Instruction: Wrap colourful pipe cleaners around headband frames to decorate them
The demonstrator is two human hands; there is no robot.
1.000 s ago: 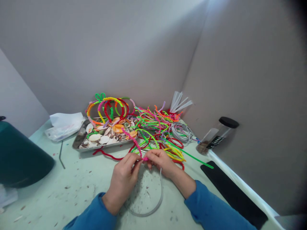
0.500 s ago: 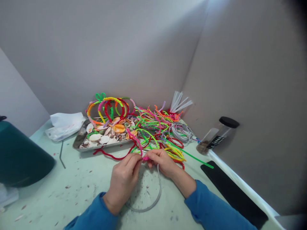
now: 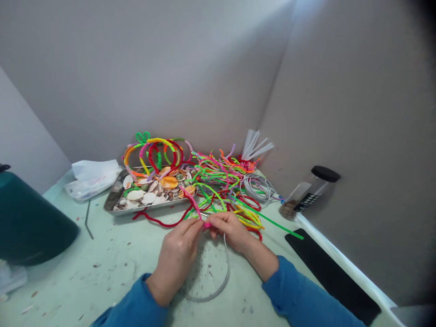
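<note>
My left hand (image 3: 179, 245) pinches a pink pipe cleaner (image 3: 191, 200), whose free end points up and away toward the tray. Close beside it, my right hand (image 3: 230, 229) is closed on a grey cord (image 3: 227, 263) where the pink pipe cleaner is wound around it. The cord curves down in a loop over the table and passes behind my left hand. Between the fingertips shows a small pink wrap; part of it is hidden by my fingers. A red pipe cleaner (image 3: 166, 225) lies just beyond my hands.
A metal tray (image 3: 136, 211) holds shells and several wrapped rings (image 3: 150, 159). Right of it lie a heap of pipe cleaners (image 3: 221, 172) and coiled grey cord (image 3: 260, 188). A dark green container (image 3: 34, 222) stands left; a lidded jar (image 3: 309, 193) and black strip (image 3: 334, 272) are right.
My left fingers have shifted slightly, and the pink pipe cleaner's free end has tilted a little lower. My right hand and the grey cord are nearly unmoved.
</note>
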